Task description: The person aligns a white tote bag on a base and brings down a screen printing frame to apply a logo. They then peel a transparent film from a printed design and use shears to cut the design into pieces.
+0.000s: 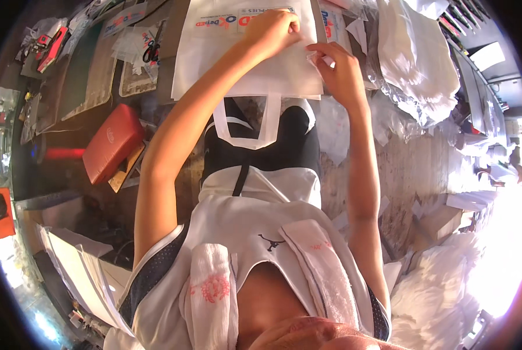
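Note:
A white fabric tote bag (214,64) with red and blue printing lies flat on the table before me, and its handle (249,142) hangs over the near edge. My left hand (275,30) is above the bag's printed part, with the fingers curled closed; what they hold, if anything, is hidden. Just right of the bag's right edge, my right hand (339,69) is closed in a pinch on a small piece of thin, clear-looking film (314,56). The two hands are close together but apart.
Scissors (150,52) and plastic scraps lie on the left of the table. A red box (114,143) sits at the lower left. A stack of white bags (418,55) in clear plastic is on the right. White bundles (436,291) are piled at the lower right.

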The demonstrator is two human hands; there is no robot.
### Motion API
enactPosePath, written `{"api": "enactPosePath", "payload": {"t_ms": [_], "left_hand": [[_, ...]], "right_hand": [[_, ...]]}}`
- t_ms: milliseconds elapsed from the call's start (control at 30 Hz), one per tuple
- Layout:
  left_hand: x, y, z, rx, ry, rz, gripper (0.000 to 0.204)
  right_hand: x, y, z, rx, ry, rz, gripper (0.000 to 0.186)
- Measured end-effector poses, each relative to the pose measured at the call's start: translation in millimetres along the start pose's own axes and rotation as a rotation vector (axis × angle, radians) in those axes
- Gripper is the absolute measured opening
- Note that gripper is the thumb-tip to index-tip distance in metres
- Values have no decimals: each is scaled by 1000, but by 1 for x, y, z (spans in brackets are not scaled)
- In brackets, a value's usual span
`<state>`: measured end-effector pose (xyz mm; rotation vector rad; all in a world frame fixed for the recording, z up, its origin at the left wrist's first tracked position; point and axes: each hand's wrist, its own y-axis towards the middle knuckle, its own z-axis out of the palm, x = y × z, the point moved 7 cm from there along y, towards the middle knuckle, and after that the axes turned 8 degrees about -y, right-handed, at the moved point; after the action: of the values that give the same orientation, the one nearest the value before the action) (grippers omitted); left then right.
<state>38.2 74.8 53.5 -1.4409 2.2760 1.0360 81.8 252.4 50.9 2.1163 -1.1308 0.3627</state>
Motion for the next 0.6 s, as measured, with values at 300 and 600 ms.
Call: {"api": "enactPosePath", "payload": {"t_ms": [300, 600], "left_hand": [[37, 11, -2, 111, -248, -124, 24], [49, 9, -5, 114, -323, -221, 22]], "right_hand": [[-1, -9, 7, -8, 0, 60, 20], [-1, -14, 7, -83, 10, 49, 16]]}}
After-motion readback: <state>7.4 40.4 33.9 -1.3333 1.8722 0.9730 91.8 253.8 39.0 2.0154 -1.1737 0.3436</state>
